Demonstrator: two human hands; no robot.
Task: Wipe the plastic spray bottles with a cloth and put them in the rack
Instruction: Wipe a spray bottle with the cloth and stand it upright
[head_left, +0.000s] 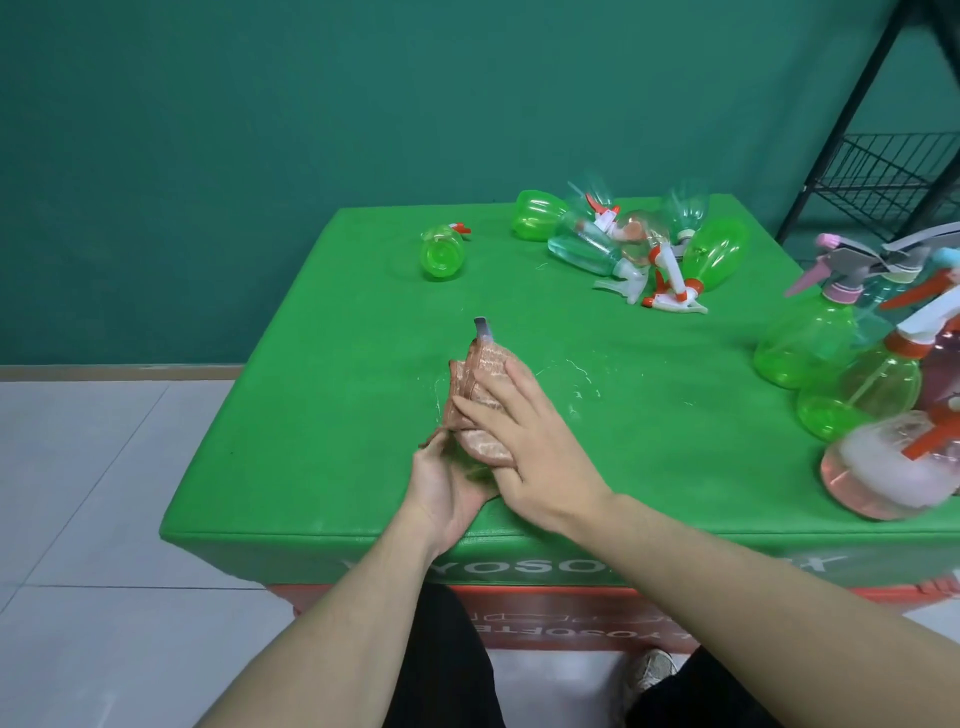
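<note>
A spray bottle lies near the table's front edge, wrapped in a pinkish-brown cloth (485, 374). Only its grey nozzle tip (481, 328) and a sliver of green body (475, 470) show. My left hand (447, 491) cradles the bottle from underneath, palm up. My right hand (535, 457) lies over the cloth, its fingers wrapped over it and pressing it to the bottle. The black wire rack (883, 176) stands beyond the table's far right corner.
A lone green bottle (441, 254) lies at the back left of the green padded table (322, 415). A heap of clear and green bottles (639, 244) lies at the back centre. Several upright bottles (862, 374) crowd the right edge. Water drops glisten right of the cloth.
</note>
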